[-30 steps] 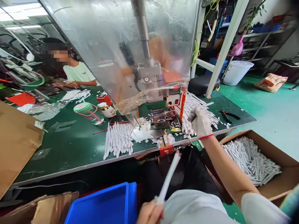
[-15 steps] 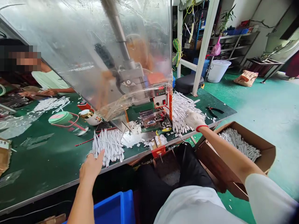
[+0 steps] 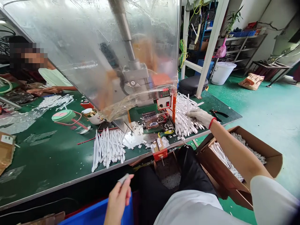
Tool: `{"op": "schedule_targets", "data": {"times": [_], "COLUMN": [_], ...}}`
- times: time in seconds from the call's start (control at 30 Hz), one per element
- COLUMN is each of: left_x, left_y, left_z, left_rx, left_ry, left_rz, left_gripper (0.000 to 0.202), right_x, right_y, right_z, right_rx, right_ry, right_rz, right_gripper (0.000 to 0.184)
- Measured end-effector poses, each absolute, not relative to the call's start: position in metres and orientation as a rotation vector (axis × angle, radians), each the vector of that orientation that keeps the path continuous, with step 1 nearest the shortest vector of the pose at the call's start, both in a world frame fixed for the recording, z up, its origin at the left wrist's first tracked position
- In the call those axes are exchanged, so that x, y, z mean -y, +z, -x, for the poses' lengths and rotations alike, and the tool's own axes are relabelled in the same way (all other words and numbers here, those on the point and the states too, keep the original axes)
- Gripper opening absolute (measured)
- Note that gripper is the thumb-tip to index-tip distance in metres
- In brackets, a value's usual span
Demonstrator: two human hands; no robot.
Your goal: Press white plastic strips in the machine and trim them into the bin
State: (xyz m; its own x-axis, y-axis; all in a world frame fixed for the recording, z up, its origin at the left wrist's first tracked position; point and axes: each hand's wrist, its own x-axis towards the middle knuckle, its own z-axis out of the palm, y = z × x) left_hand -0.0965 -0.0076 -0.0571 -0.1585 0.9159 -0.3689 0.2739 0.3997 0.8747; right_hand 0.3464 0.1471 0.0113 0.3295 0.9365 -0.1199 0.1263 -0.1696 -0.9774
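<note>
My right hand [image 3: 201, 117], in a white knit glove with a red cuff, pinches one white strip [image 3: 188, 103] that stands upright. It is over the right edge of a heap of similar white strips [image 3: 180, 116] on the bench. My bare left hand [image 3: 119, 197] is in front of the bench edge, above a blue bin [image 3: 93, 212]. A grey wrap covers one fingertip, its thumb and forefinger reach forward, and nothing shows in it. Beyond it on the bench is a row of white strips [image 3: 109, 147]. Between the two piles stands a press with a small metal fixture [image 3: 151, 120].
A clear plastic shield [image 3: 93, 56] hangs before the press. A yellow-green-handled tool [image 3: 166, 133], pliers [image 3: 219, 114], a lidded cup [image 3: 67, 118] and white scraps lie about the bench. A cardboard box [image 3: 269, 150] of strips stands at right. A co-worker sits at far left.
My left hand has moved from beside the left row of strips back and right, off the bench. My right hand has lifted a strip upright from the heap. The view has shifted slightly.
</note>
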Motion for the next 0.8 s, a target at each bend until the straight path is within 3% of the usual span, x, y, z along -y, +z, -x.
{"op": "schedule_targets", "data": {"times": [0.23, 0.37, 0.8], "left_x": [0.004, -0.012, -0.014], "left_y": [-0.032, -0.02, -0.032], "left_z": [-0.016, -0.053, -0.052], "left_rx": [-1.043, -0.996, -1.059], "left_ry": [0.646, 0.732, 0.842], "left_rz": [-1.076, -1.1, -0.937], "left_gripper": [0.052, 0.029, 0.045], "right_x": [-0.105, -0.081, -0.061], "right_y": [0.018, 0.011, -0.005], "right_z": [-0.276, -0.241, -0.213], "right_rx": [1.068, 1.15, 1.294], "right_ry": [1.452, 1.428, 1.44], "right_rz": [1.25, 1.28, 1.311], "right_gripper": [0.037, 0.036, 0.034]}}
